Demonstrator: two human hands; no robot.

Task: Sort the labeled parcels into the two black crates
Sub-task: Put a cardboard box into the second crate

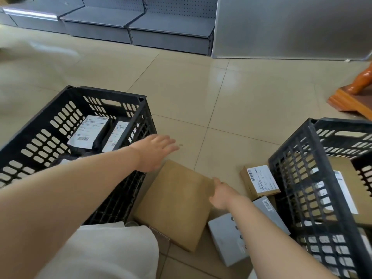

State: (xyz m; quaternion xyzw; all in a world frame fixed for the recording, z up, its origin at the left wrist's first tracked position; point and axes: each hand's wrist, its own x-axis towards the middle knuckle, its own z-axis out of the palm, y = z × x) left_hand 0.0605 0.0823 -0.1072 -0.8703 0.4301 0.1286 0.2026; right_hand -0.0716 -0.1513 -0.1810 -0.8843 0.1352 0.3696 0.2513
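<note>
Labels on the parcels are white sheets with barcodes and lines of small print, too blurred to read; no brand can be made out. Two black crates stand on the tiled floor: the left crate (pixel 50 125) holds two dark parcels (pixel 89 131) with white labels, leaning side by side, and the right crate (pixel 302 168) holds a brown box (pixel 346 186) with a long white label, plus other pale shapes seen only through its mesh wall. Between the crates lie four loose parcels: a large flat brown box (pixel 177 204) with no label showing, a small brown box (pixel 259 182) with a barcode label facing up, a grey box (pixel 269 212) with a small barcode sticker, and another grey box (pixel 225 240) partly under the right forearm. The left hand (pixel 155 152) hovers flat with fingers spread, above the far corner of the large box, holding nothing. The right hand (pixel 219 194) has its fingers around that box's right edge; how firmly it grips cannot be told.
</note>
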